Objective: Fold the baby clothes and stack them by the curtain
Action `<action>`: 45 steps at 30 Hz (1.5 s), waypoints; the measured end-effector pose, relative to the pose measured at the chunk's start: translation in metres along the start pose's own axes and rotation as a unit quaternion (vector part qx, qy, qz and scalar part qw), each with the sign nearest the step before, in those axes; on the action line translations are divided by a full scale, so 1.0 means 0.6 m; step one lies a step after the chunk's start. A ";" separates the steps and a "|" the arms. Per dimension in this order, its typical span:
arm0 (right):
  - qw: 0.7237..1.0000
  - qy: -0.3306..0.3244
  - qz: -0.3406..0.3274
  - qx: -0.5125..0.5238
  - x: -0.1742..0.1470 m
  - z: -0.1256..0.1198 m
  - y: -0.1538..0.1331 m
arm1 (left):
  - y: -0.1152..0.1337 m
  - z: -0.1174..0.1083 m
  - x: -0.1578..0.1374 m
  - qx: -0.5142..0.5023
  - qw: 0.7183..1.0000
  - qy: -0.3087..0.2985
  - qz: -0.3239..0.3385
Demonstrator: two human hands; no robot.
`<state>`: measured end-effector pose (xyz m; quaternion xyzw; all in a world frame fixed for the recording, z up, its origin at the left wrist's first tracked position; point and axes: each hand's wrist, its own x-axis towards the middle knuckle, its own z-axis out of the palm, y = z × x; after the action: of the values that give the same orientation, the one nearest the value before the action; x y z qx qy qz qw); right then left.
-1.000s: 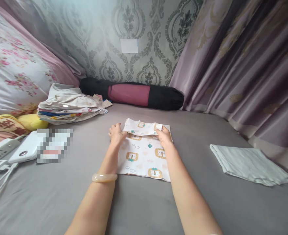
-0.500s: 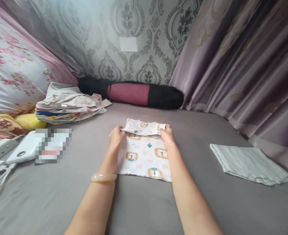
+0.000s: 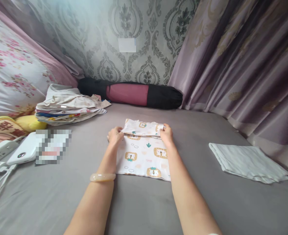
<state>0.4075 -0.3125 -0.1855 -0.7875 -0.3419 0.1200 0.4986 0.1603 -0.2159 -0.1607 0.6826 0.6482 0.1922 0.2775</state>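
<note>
A white cloth piece printed with lion faces point(image 3: 144, 158) lies flat on the bed in front of me. Its far part is folded over toward me as a band across the top. My left hand point(image 3: 115, 135) pinches the left end of that band, thumb on top and fingers partly hidden behind the fabric. At the right end, my right hand point(image 3: 167, 133) grips the band in the same way. A pale bangle point(image 3: 103, 177) circles my left forearm.
A folded pale cloth point(image 3: 249, 161) lies to the right on the grey sheet point(image 3: 139, 205). Stacked clothes point(image 3: 70, 104) sit at the back left, near a long black and maroon bag point(image 3: 128, 94). A white power bank point(image 3: 27, 148), power strip point(image 3: 3, 150) and cables are at the left.
Very little differs. The view has shifted slightly, and both hands keep their hold on the two ends of the folded band.
</note>
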 end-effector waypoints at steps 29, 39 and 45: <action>0.902 -0.182 -0.204 -0.335 -0.090 0.039 -0.060 | 0.052 0.092 0.023 0.225 0.914 0.004 0.337; 0.901 -0.194 -0.195 -0.336 -0.090 0.039 -0.059 | 0.042 0.063 0.079 0.232 0.923 -0.091 0.292; 0.900 -0.200 -0.191 -0.337 -0.091 0.039 -0.060 | 0.036 0.059 0.084 0.249 0.912 -0.097 0.312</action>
<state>0.3396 -0.3224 -0.1735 -0.7877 -0.5980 0.0548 0.1376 0.2034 -0.1705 -0.1796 0.9122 0.3990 0.0340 0.0864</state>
